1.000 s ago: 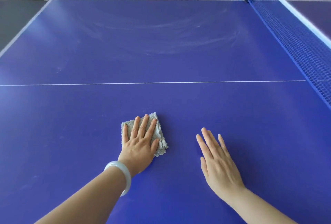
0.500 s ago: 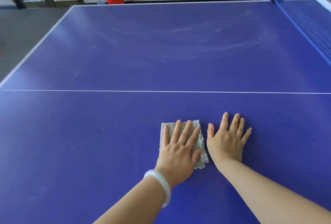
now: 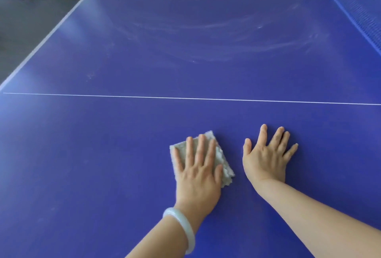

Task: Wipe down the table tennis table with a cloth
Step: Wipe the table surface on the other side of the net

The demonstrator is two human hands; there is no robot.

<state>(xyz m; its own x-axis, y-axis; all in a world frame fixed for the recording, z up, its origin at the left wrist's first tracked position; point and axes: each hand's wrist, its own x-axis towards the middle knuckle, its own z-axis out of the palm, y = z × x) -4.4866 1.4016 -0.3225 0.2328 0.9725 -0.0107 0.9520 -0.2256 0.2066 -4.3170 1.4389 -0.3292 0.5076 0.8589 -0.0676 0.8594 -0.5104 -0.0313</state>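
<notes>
Gap between your hands wider than half second ago; cloth now clear of right hand.
Head view: your left hand, fingers straight, presses flat on folded grey cloth on blue counter, near side of white centre line. Right hand flat, fingers spread, on bare counter just beside cloth, not touching. Pale bangle on left wrist. Net at far right.
</notes>
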